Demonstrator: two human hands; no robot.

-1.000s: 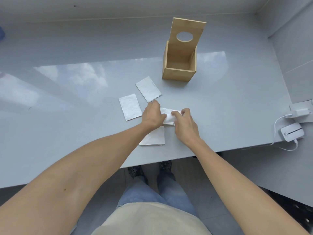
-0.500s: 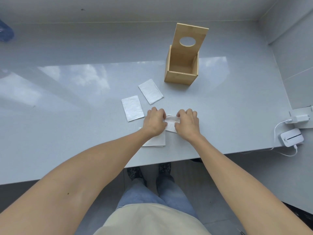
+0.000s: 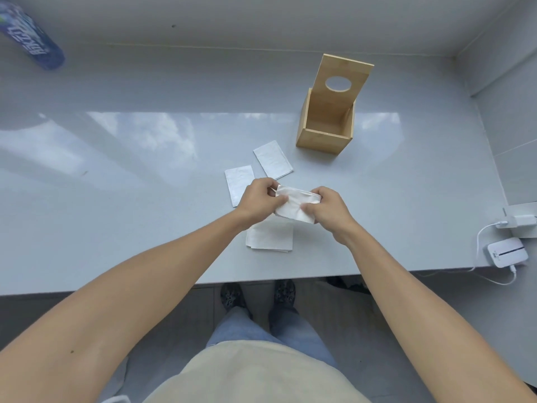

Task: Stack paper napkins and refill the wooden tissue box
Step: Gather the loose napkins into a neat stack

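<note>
Blue printed cylinder (image 3: 32, 34) at top left is cut off by the frame edge; its label is unreadable. White charger plug (image 3: 520, 221) at far right is partly cropped, and its cable runs to a small white rounded device (image 3: 507, 252) at the edge of the glossy grey worktop (image 3: 116, 199). The inside bottom of the light wooden tissue box (image 3: 327, 123) is mostly hidden by its front wall, so contents can't be judged. Its lid with the oval hole (image 3: 344, 78) stands upright at the back.

Both hands are held just above the worktop, forearms bare, converging at centre. Left hand (image 3: 260, 197) pinches the left end of a small stack of white folded paper napkins (image 3: 293, 203), thumb on top, fingers curled behind. Right hand (image 3: 328, 206) grips the right end the same way. The stack's ends are covered by the fingers, so the sheet count can't be told.

On the worktop:
- a flat white napkin pile (image 3: 271, 237) directly under the hands, part hidden by the left wrist
- a single white napkin (image 3: 238, 181) left of the hands, its near corner hidden by the left hand
- another single white napkin (image 3: 272, 159) between that and the box, apart from both
</note>
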